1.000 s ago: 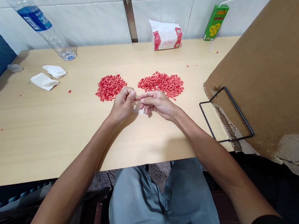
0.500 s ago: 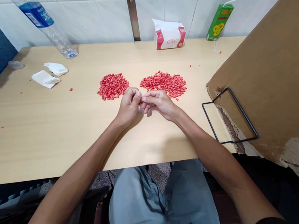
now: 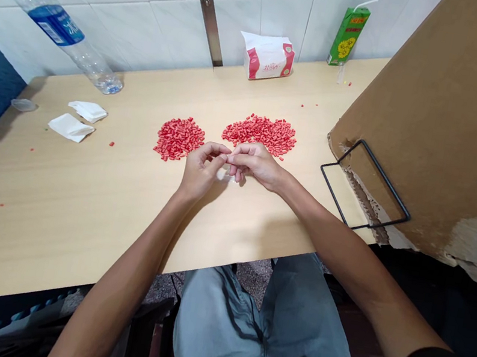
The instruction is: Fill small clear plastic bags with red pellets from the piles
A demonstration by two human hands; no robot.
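Observation:
Two heaps of small red pieces lie on the wooden table [image 3: 55, 203]: a left heap [image 3: 179, 138] and a wider right heap [image 3: 261, 132]. Just in front of them my left hand [image 3: 199, 171] and my right hand [image 3: 253, 164] meet fingertip to fingertip. Both hands are closed in a pinch on something too small to make out. A small whitish bit lies on the table under the fingers.
A water bottle [image 3: 58, 26] leans at the back left, near two crumpled tissues [image 3: 77, 120]. A tissue pack [image 3: 265, 56] and a green drink carton [image 3: 347, 35] stand by the tiled wall. A cardboard sheet [image 3: 450, 116] on a black wire stand [image 3: 365, 184] fills the right side.
My hands have stayed together in front of the heaps; the fingertips have shifted slightly and the left thumb and forefinger have lifted a little.

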